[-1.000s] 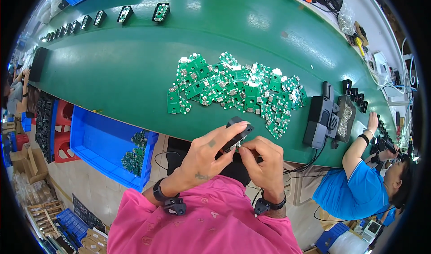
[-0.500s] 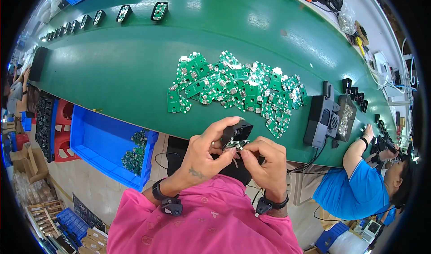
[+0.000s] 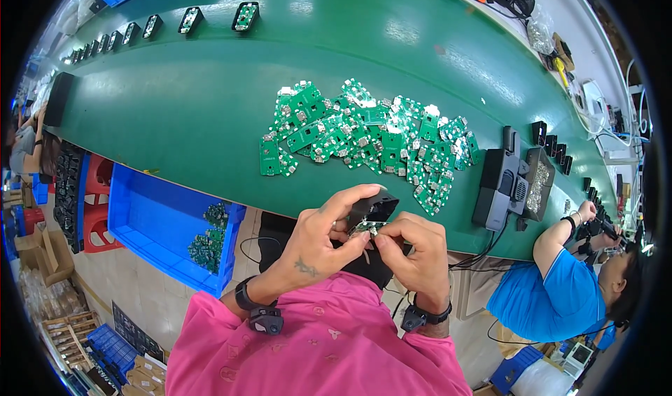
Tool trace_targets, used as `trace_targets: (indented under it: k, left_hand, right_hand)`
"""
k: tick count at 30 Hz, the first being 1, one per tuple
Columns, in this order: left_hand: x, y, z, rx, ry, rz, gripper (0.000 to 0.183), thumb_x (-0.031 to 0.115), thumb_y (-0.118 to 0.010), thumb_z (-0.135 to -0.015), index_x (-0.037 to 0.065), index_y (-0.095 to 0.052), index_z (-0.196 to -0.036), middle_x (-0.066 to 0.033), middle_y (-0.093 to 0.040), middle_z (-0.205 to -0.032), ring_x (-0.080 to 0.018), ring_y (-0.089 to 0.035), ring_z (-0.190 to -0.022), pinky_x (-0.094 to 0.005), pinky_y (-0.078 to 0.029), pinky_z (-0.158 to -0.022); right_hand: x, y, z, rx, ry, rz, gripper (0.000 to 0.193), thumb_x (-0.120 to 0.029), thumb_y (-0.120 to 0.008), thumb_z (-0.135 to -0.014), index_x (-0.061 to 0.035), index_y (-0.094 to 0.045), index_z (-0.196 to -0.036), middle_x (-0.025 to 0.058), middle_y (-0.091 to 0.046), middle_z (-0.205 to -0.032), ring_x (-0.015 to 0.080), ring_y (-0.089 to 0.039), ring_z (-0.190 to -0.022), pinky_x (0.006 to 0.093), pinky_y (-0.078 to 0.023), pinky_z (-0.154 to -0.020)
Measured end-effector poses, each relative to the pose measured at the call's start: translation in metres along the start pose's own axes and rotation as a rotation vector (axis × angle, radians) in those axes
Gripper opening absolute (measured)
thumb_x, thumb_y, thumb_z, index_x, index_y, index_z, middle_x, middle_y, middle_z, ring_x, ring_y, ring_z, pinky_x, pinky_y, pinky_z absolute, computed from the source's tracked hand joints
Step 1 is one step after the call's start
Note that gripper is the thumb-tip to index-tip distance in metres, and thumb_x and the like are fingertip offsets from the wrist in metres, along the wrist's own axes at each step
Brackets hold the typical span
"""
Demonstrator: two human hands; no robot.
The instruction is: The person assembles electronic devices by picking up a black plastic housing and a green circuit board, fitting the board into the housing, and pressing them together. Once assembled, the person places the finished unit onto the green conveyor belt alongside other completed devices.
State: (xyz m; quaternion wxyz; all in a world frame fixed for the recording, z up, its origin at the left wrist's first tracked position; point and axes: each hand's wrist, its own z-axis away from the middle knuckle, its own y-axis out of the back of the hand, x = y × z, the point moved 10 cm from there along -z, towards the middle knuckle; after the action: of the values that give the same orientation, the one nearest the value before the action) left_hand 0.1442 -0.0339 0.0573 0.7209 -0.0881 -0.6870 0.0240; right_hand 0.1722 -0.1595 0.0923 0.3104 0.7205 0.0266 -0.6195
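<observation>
Near the table's front edge, my left hand (image 3: pixel 313 236) grips a black plastic housing (image 3: pixel 375 208), its open side turned toward my right hand. A small green circuit board (image 3: pixel 365 226) sits at the mouth of the housing, tilted and partly hidden by my fingers. My left thumb presses near the board. Thumb and forefinger of my right hand (image 3: pixel 414 247) pinch at the board's right end. Whether a wire or tiny part is also between them cannot be made out. Beyond my hands lies a wide heap of green circuit boards (image 3: pixel 364 126) on the green table (image 3: pixel 175 109).
Black housings with boards inside (image 3: pixel 246 18) stand in a row at the far left. On the right are a grey-black device (image 3: pixel 495 189) and a tray of small metal parts (image 3: pixel 537 186). A blue bin (image 3: pixel 154 221) stands below the left edge. A co-worker in blue (image 3: pixel 553 291) works at right.
My hands stay almost in place, and the housing tips slightly within my left hand. At the right, the co-worker's hand has shifted toward the row of black parts.
</observation>
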Motion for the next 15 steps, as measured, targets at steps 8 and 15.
trace_targets:
  k: [8, 15]
  left_hand:
    - [-0.0057, -0.0027, -0.0008, -0.062, 0.046, 0.005, 0.060, -0.004, -0.061, -0.085, 0.007, -0.046, -0.142, -0.0109, -0.065, -0.115, -0.0092, -0.066, -0.083, -0.0260, -0.058, -0.071]
    - [0.0013, -0.0039, -0.0015, -0.075, -0.001, -0.130, 0.060, -0.004, -0.062, -0.084, 0.008, -0.047, -0.140, -0.0151, -0.066, -0.114, -0.0172, -0.070, -0.083, -0.0297, -0.059, -0.071]
  right_hand:
    - [0.0018, -0.0014, 0.0002, -0.028, -0.013, 0.010, 0.005, -0.001, -0.069, -0.078, 0.0021, -0.065, -0.078, 0.0070, -0.060, -0.067, 0.0149, -0.055, -0.055, 0.0276, -0.041, -0.050]
    - [0.0081, -0.0041, -0.0016, -0.037, -0.053, 0.014, 0.005, -0.001, -0.068, -0.078, 0.0025, -0.065, -0.078, 0.0073, -0.060, -0.066, 0.0155, -0.055, -0.054, 0.0278, -0.041, -0.051]
